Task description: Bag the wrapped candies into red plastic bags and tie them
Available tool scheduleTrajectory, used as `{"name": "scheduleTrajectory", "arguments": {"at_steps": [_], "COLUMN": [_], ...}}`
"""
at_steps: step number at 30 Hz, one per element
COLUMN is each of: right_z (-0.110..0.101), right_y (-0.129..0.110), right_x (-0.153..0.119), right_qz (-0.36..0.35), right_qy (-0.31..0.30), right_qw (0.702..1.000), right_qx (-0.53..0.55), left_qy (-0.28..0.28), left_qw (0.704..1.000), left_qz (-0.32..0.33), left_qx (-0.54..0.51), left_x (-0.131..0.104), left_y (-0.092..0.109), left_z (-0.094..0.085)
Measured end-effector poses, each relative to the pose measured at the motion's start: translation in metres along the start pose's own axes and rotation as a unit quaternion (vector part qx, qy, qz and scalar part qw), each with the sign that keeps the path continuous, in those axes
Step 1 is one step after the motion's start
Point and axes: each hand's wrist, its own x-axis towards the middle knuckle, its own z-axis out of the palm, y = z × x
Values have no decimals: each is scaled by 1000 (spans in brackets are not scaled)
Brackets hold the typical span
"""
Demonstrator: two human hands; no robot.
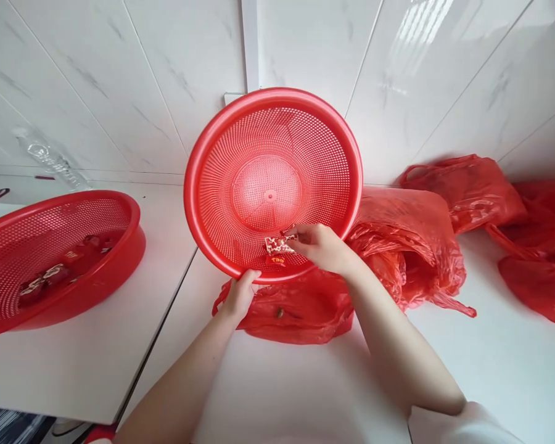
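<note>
A round red plastic mesh basket point(272, 98) is tilted up toward me, its open side facing me. My left hand point(242, 296) grips its lower rim, thumb over the edge. Inside the lower wall, my right hand point(317, 246) pinches a small red-and-cream patterned packet point(280, 245). Just below that lies a small red packet with yellow print point(276, 260), on the basket's wall. Under the basket rests an open red plastic bag point(300, 320) with a small brown item point(280, 312) showing in it.
At left stands a second red basket point(136, 231) holding several small wrapped packets. A clear plastic bottle point(53, 163) is behind it. Several red plastic bags point(411, 240) lie to the right on the white table point(277, 388), before a tiled wall point(120, 74).
</note>
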Motion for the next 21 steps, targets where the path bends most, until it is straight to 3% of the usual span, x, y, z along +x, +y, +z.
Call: {"name": "scheduleTrajectory", "arguments": {"at_steps": [3,5,8,12,17,21], "right_z": [-17,-27,-28,-1,31,29], "right_y": [-9,-14,-17,-10,5,10], "right_x": [-10,-17,-20,-10,4,8], "right_qz": [-34,-48,-33,-56,-99,-62], "right_qy": [-42,-108,-183,-92,-136,-92], "right_qw": [999,993,981,988,977,992], "right_qx": [-3,-10,-51,-108,-127,-54], "left_qy": [-26,-17,-12,-32,-76,-66], "left_qw": [997,995,993,993,988,988], "left_qz": [7,22,29,21,9,6], "left_qx": [-74,-97,-110,-115,-131,-137], "left_x": [2,3,4,3,0,1], "left_y": [3,6,9,12,12,12], "left_z": [2,3,3,3,6,6]}}
